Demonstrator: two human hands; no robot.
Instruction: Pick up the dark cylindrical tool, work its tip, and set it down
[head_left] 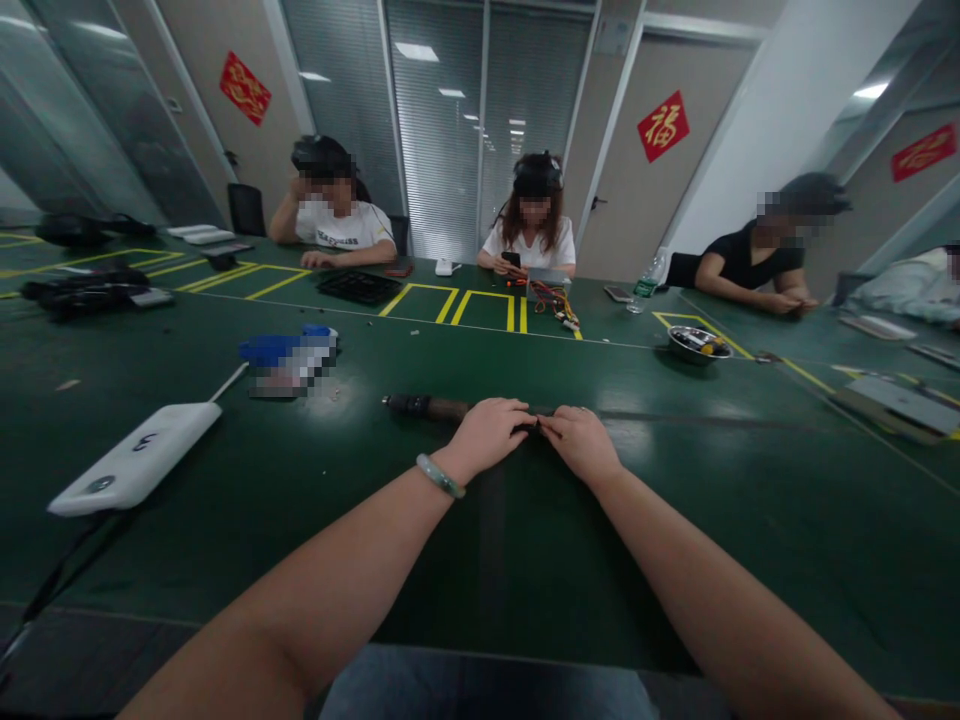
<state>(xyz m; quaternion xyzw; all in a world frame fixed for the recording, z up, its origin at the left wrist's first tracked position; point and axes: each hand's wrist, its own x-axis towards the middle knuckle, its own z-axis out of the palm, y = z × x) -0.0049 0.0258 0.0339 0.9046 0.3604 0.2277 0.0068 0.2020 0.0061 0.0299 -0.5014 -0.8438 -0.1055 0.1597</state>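
Observation:
A dark, stick-shaped thing [439, 408] with a silvery tip at its left end lies across the green table in front of me; its exact kind I cannot make out. My left hand [491, 432] lies over its right part, fingers closed round it and thumb pointing right. My right hand [581, 440] meets the left at the thing's right end, where thumb and fingertips pinch it. Fingers of both hands hide much of that end. A greenish bangle [441, 476] sits on my left wrist.
On the left lie a white power bank [139, 455] with a cable and a blue packet [274, 349]. A metal bowl [699, 347] of small items stands at right. Colourful wires [559, 305] and a black tray [360, 287] lie farther back. Several people sit across the green table [450, 560].

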